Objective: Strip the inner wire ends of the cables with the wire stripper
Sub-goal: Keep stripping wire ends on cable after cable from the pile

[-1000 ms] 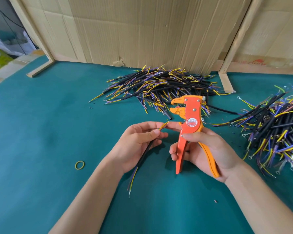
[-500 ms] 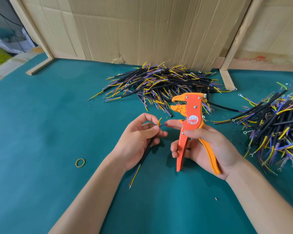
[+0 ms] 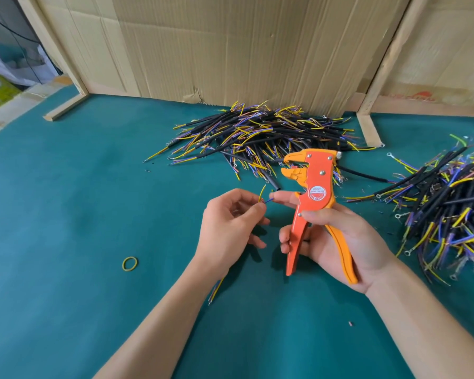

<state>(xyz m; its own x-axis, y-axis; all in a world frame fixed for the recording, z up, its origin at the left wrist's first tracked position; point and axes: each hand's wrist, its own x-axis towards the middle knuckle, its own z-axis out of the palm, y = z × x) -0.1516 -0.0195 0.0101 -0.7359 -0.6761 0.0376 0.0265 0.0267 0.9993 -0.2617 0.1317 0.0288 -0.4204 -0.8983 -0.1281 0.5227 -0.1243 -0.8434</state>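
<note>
One yellow rubber band (image 3: pixel 129 263) lies at 8 o'clock on the green bench (image 3: pixel 66 201). The left hand (image 3: pixel 227 225) pinches one cable (image 3: pixel 215 291), yellow and blue inner wires poking above its fingers (image 3: pixel 255 207). The right hand (image 3: pixel 337 242) grips one orange wire stripper (image 3: pixel 309 198), upright, centre. Two cable piles: 12 o'clock pile (image 3: pixel 260 138), 3 o'clock pile (image 3: pixel 446 203).
</note>
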